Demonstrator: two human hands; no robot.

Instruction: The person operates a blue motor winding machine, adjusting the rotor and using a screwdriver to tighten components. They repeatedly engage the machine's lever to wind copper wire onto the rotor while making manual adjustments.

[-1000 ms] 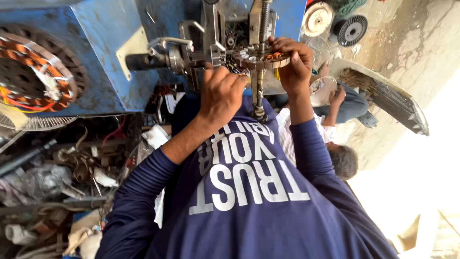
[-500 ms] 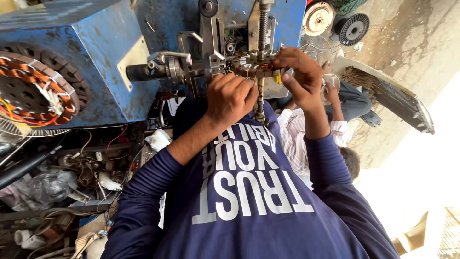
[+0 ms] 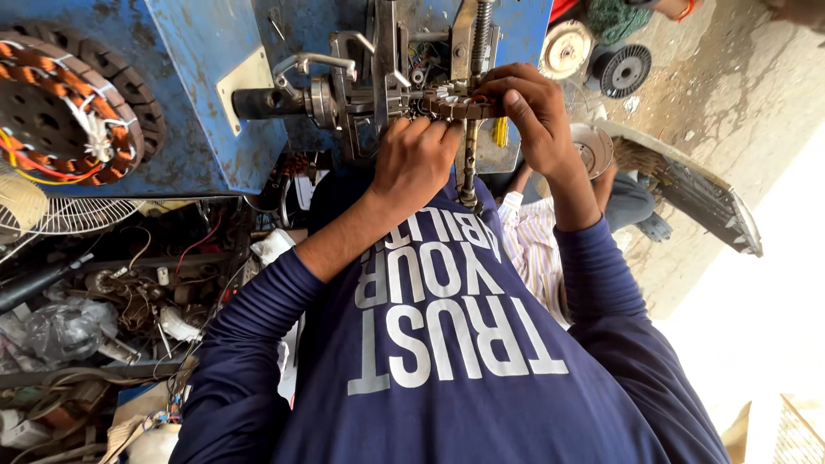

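Observation:
A small toothed metal stator ring (image 3: 454, 106) sits on the spindle of a blue winding machine (image 3: 193, 129). My left hand (image 3: 418, 163) is curled against the ring's near side, its fingertips on the rim. My right hand (image 3: 531, 110) pinches the ring's right edge from above, thumb pointing down. A threaded rod (image 3: 469, 167) hangs between the two hands. Left of the ring, a black shaft (image 3: 262, 103) and chromed fittings (image 3: 322, 94) stick out. Both sleeves are dark navy.
A large stator with copper windings (image 3: 64, 107) lies on the machine's left. Below it are a fan guard (image 3: 60, 215) and a clutter of wires and parts (image 3: 129, 309). Another person in a striped shirt (image 3: 534, 249) sits beyond. A black spool (image 3: 624, 70) and a grille (image 3: 718, 210) lie on the right.
My right hand has slid from wrapping the ring's far side to pinching its right edge. My left hand stays curled against the ring. The view has shifted slightly.

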